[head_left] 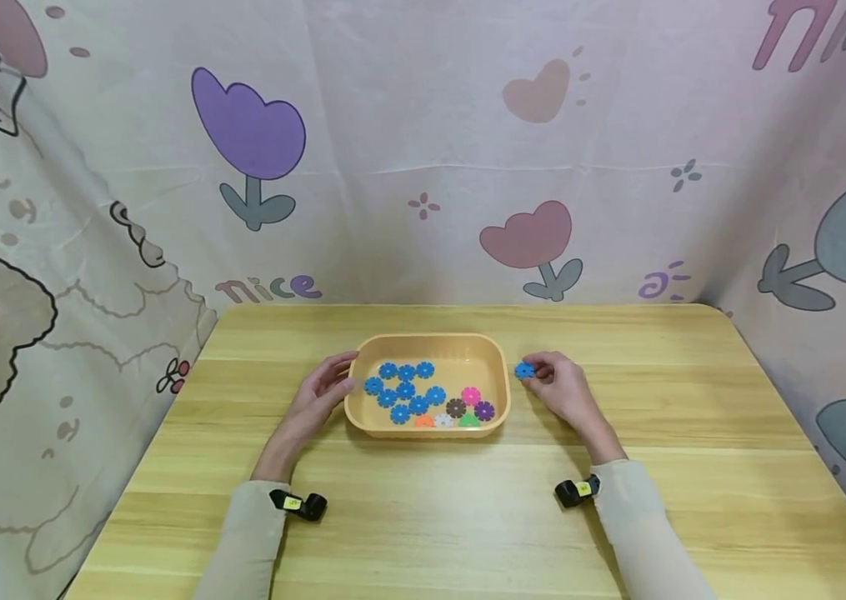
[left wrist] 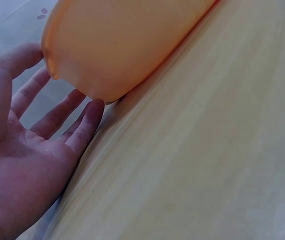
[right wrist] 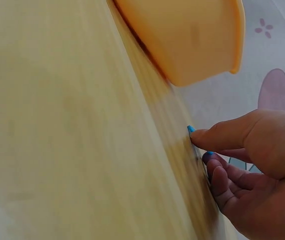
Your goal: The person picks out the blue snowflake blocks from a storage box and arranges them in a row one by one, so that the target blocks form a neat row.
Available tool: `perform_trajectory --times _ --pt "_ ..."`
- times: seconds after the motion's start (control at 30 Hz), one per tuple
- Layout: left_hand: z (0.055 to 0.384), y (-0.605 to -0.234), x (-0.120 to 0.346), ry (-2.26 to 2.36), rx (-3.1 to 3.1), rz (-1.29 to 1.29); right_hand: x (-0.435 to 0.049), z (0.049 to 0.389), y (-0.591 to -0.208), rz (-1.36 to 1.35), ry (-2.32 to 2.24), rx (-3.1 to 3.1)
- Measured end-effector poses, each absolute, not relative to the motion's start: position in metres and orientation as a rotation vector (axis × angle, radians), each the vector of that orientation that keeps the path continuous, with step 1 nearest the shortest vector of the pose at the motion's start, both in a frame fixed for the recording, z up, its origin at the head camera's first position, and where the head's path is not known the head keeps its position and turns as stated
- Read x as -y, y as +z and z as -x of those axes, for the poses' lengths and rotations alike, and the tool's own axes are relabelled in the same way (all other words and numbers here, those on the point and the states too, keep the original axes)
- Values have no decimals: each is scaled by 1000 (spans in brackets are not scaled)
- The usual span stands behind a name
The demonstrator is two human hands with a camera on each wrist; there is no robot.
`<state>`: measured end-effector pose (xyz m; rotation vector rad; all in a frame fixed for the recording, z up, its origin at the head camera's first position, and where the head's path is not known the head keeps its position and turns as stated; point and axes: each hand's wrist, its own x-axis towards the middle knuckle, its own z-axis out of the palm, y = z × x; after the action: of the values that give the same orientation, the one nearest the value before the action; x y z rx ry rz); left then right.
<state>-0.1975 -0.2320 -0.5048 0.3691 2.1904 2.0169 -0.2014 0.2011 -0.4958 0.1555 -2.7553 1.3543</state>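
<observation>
Your right hand (head_left: 563,390) pinches one blue notched disc (head_left: 524,371) between thumb and fingertips, at three o'clock from the centre of the tray (head_left: 471,367), where twelve points away from you. The disc is outside the tray, just beside its rim; whether its lower edge touches the tabletop cannot be told. Your left hand (head_left: 313,398) is at nine o'clock, fingers loosely extended and spread, with thumb and fingertips touching the outside of the tray end.

The tray is a yellow-orange plastic rectangle with rounded corners, set upright between your hands. Inside it, nine blue discs (head_left: 405,389) form a loose group from about eight to twelve o'clock. A pink disc (head_left: 471,396), a purple disc (head_left: 484,410) and a brown disc (head_left: 456,407) lie around four o'clock. Along the near wall, from five to six o'clock, observe a green disc (head_left: 469,421), a white disc (head_left: 443,421) and an orange disc (head_left: 424,422), each partly hidden by the rim.

Each of your sleeves carries a wrist camera (head_left: 298,505) at the cuff. The wood-grain tabletop (head_left: 430,517) extends beneath; beyond it, at twelve o'clock, hangs a printed fabric backdrop (head_left: 377,125).
</observation>
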Motion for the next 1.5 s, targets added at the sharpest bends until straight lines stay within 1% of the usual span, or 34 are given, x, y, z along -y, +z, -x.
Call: perform_trajectory --times 0.73,1.27,1.5 --pt "195 -507 233 2021 -2180 -344 -202 200 -494 -166 1350 2761" --pt "195 -506 233 2019 -2184 -320 -185 189 -444 -274 1538 2540" --pt "197 -505 232 2021 -2181 -325 -173 182 -433 -331 1623 2488"
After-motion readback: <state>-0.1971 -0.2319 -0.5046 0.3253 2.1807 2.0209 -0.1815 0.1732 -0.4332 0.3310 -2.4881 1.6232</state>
